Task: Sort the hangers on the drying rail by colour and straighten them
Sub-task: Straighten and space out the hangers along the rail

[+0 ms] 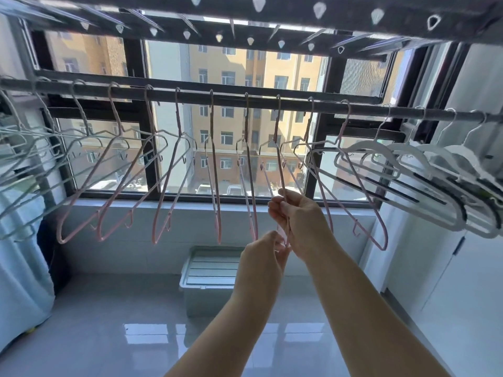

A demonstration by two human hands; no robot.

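Head view. Pink hanger (280,164) hooks on the rail (190,94), right of the rail's middle, edge-on, long axis near-vertical. Right hand (302,221) pinches its lower wire well below the rail. Left hand (261,257), lower again, grips the bottom tip. Right hand is nearer the rail. White hangers (408,159) crowd the rail's right end.

Dark drying rail (245,100) runs right across the upper middle of the frame. Pale bluish wire hangers (32,148) bunch up at the left end, all skewed. Pink wire hangers (215,164) fill the middle, spaced out, twisted at different angles, some edge-on. Chunky white hangers (408,152) crowd the right end, overlapping. One pink hanger (280,164) just right of centre gets pinched near its bottom by left hand (261,257) and right hand (299,221).
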